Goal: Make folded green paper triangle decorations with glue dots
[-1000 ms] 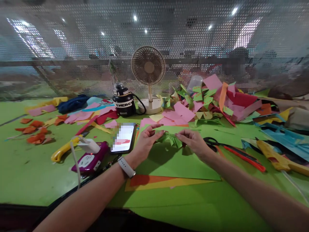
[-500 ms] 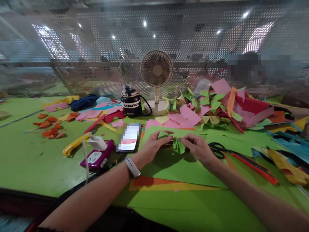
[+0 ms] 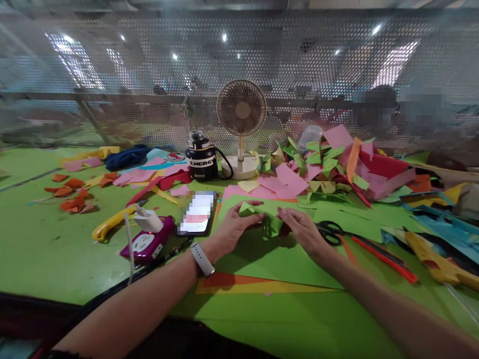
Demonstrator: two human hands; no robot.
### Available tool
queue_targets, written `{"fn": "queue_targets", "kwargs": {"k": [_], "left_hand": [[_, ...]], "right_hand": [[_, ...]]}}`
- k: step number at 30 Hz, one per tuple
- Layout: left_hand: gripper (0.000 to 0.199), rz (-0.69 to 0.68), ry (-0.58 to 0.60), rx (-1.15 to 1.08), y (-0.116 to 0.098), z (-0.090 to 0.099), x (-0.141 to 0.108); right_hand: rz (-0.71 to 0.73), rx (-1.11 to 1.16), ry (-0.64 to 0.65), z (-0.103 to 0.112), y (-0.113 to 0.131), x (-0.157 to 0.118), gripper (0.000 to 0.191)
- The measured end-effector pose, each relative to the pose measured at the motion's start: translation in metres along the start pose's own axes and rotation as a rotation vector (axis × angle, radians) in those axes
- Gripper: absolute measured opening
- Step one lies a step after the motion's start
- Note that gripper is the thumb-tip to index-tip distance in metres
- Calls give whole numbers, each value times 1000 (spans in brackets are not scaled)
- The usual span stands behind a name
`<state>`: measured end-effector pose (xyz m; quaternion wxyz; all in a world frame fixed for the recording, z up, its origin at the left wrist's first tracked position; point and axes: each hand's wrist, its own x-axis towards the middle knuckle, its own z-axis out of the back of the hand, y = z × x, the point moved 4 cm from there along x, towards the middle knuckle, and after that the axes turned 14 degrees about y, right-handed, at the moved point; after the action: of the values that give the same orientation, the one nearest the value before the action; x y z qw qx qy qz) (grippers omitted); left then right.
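Note:
My left hand (image 3: 234, 227) pinches a folded piece of green paper (image 3: 272, 224) between thumb and fingers. On the paper's other side, my right hand (image 3: 299, 228) has its fingertips closed at the edge. The paper is creased, with several flaps sticking out. Both hands hover over a stack of coloured sheets (image 3: 239, 264), green on top with orange and yellow edges showing below. To the right of my right hand lie black-handled scissors (image 3: 330, 232) and a red cutter-like tool (image 3: 389, 262). A phone (image 3: 197, 213) with a lit screen rests left of my left hand.
A purple power strip (image 3: 149, 244) with a white plug and a yellow-handled tool (image 3: 112, 224) sit at left. Behind stand a black bottle (image 3: 201, 162) and a small fan (image 3: 241, 109). A heap of coloured paper scraps (image 3: 337, 164) spreads at right; orange pieces (image 3: 73, 203) lie far left.
The green paper has turned slightly in my fingers, and its upper left flap is more spread. My right hand has shifted a little. The whole view has moved slightly.

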<state>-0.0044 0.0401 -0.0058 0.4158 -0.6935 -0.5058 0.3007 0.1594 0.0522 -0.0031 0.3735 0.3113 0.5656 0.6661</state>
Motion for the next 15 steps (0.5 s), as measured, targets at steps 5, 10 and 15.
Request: {"fn": "queue_targets", "kwargs": {"k": [5,10,15], "left_hand": [[52,11,14,1,0,1,1],[52,30,67,-20,-1,3,1],[46,43,115,-31,-3,2,0]], "right_hand": [[-7,43,-32,11,19,3,54],[123,94,-162,43,62,-3,37],[174,88,-300,73,88,-15,32]]}}
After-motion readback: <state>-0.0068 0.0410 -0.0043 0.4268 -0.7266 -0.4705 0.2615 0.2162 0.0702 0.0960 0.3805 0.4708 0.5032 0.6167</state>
